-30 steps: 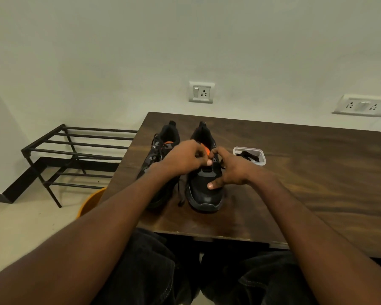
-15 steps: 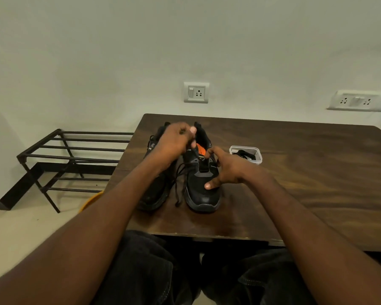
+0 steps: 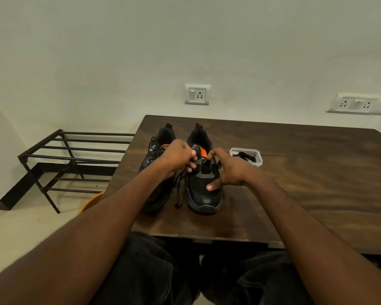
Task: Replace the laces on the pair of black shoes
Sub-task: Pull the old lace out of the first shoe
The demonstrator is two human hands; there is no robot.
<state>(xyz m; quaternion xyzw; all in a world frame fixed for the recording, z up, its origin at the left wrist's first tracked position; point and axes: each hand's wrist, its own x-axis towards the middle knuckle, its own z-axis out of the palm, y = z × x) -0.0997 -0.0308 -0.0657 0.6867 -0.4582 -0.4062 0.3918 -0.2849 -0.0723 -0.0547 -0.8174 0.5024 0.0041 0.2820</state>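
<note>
1. Head view, containers: a small clear plastic rectangular tub point(image 3: 246, 156) sits on the dark brown wooden table point(image 3: 306, 172), just right of the shoes, and holds a bundle of black laces point(image 3: 245, 155).
2. Two black sports shoes with orange tongues stand side by side near the table's left edge, toes toward the person: the left black shoe point(image 3: 157, 150) is largely covered by the forearm, the right black shoe point(image 3: 204, 186) is in plain sight.
3. The left hand point(image 3: 178, 157) has its fingers curled, pinching a loose black shoelace point(image 3: 180, 190) that trails down between the shoes onto the table.
4. The right hand point(image 3: 227, 170) grips the right shoe, thumb on its toe cap and fingers bent at the eyelets beside the orange tongue point(image 3: 204, 153).
5. Against half a second ago, the left hand has dropped from above the shoe collars to the eyelet area, close beside the right hand; the right hand keeps its grip.
6. A black metal rack point(image 3: 75, 159) stands on the floor to the left.
</note>
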